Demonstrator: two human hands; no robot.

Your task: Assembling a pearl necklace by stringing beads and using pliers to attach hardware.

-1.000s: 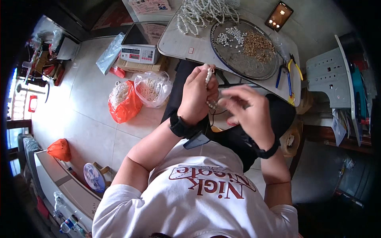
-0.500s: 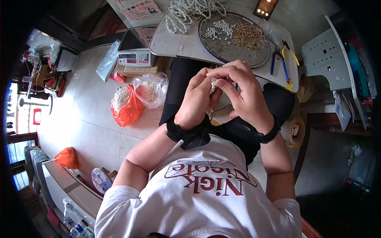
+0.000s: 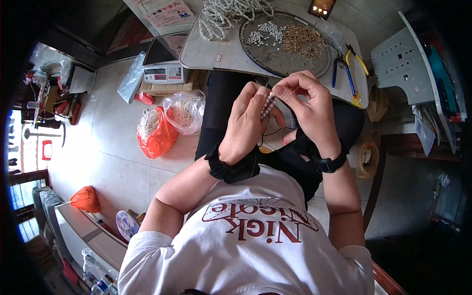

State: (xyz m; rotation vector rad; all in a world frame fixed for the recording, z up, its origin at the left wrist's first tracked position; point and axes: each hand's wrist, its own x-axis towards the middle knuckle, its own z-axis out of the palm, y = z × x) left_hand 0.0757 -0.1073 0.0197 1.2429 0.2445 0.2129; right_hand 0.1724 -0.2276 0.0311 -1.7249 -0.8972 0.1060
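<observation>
A short strand of white pearl beads (image 3: 268,106) runs in a double row between my two hands, above my lap. My left hand (image 3: 244,120) is closed around it, thumb pressed against the beads. At the strand's far end, the thumb and bent forefinger of my right hand (image 3: 309,103) pinch together by the topmost bead; exactly what lies between those fingertips is too small to make out. Just beyond my hands, a round dark tray (image 3: 265,56) on the small table holds loose white beads (image 3: 265,33) and a heap of gold-coloured metal findings (image 3: 304,42).
Pearl strands (image 3: 221,17) are piled on the table (image 3: 199,51) left of the tray. Pliers with blue handles (image 3: 336,73) and yellow-and-blue cutters (image 3: 351,69) lie at its right. On the floor at left are a scale (image 3: 164,74) and bags of strands (image 3: 184,115).
My right hand has turned and drawn slightly away from the left, so the double row of beads shows more fully. The whole view has shifted slightly.
</observation>
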